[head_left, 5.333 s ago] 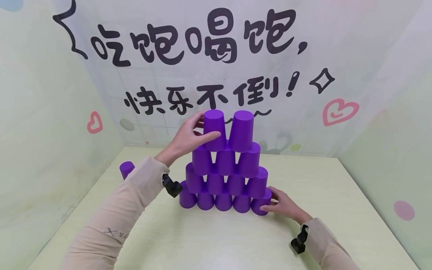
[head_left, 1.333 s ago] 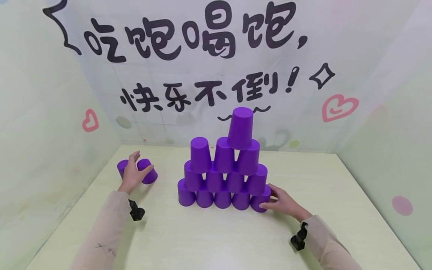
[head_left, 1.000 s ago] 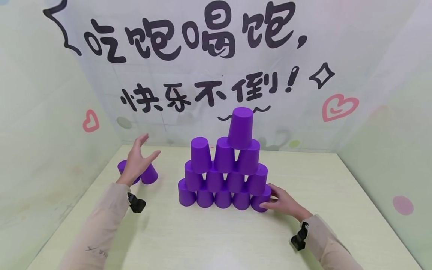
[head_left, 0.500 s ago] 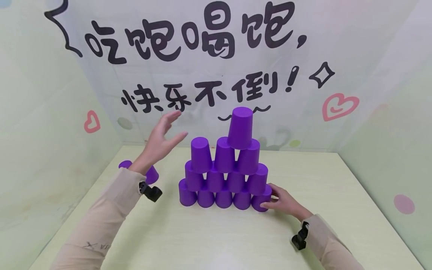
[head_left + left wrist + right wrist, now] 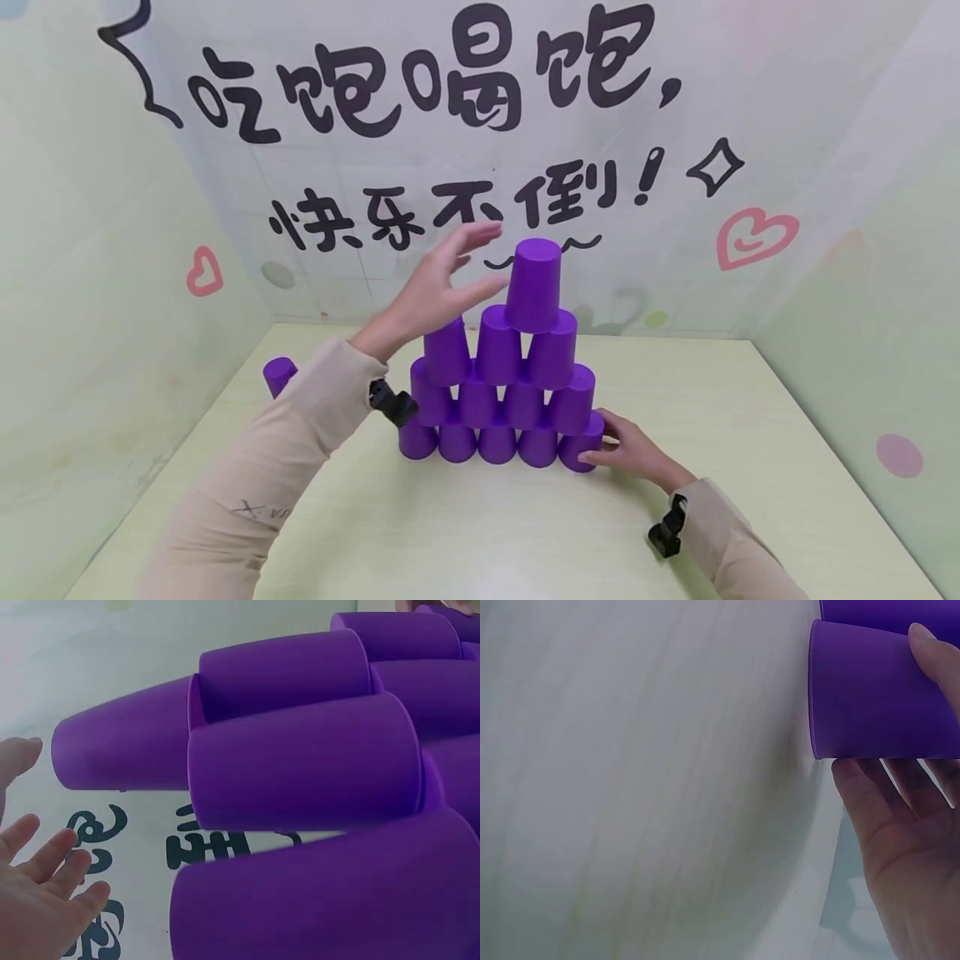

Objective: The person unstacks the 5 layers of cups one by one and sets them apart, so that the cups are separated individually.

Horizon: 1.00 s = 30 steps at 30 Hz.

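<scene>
Upside-down purple cups stand stacked as a pyramid in the head view: several in the bottom row, several above, three in the third row. A single top cup (image 5: 534,287) sits over the third row's right side. My left hand (image 5: 438,287) hovers just left of it, thumb and fingers spread; the left wrist view shows a gap between the thumb (image 5: 19,756) and that cup. My right hand (image 5: 637,454) holds the bottom row's rightmost cup (image 5: 579,446), thumb in front and fingers behind. The third row's left cup (image 5: 447,354) is partly hidden by my left hand.
A loose purple cup (image 5: 279,375) stands on the pale table (image 5: 480,533) at the left, partly covered by my left sleeve (image 5: 247,483). Behind the pyramid rises a printed backdrop (image 5: 480,150), with side walls left and right.
My left hand has taken a cup from the top row's left, set it beside the loose cup at left, let go, and come back right to the top cup. My right hand stays put.
</scene>
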### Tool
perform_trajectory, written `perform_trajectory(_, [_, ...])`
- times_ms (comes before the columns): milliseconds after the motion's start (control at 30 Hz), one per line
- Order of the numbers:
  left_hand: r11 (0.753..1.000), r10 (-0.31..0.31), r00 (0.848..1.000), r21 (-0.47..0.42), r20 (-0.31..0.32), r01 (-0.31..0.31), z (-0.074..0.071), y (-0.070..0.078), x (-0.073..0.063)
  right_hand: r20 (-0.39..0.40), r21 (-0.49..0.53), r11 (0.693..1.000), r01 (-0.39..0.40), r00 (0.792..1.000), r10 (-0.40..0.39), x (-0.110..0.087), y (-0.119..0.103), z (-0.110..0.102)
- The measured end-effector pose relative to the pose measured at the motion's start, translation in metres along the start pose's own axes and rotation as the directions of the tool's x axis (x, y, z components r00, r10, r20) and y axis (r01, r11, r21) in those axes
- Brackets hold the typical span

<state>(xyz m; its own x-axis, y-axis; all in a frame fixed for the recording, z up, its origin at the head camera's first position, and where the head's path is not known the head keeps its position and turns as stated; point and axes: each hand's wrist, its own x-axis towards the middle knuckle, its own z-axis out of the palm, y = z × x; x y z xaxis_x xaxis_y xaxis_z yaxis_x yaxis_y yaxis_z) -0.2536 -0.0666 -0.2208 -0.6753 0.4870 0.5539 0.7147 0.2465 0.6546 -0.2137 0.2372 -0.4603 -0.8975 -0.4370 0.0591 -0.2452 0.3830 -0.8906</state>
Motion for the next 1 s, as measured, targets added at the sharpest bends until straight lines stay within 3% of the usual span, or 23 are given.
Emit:
perform_trajectory(200, [0.996,-0.078,0.995,-0.047,0.057,0.081,0.017,0.006,0.009,0.001,0.007,1.0,0.0,1.0,0.0,0.0,0.002,0.001])
perform_trajectory(400, [0.987,-0.131,0.99,-0.081,0.061,0.135,0.025,0.001,0.011,0.011,0.009,1.0,0.003,1.0,-0.003,-0.003,0.005,0.003])
perform_trajectory(1000, [0.993,-0.084,0.994,-0.074,0.062,0.089,0.034,-0.001,0.02,0.002,0.01,1.0,0.014,1.0,-0.014,0.0,0.004,0.001])
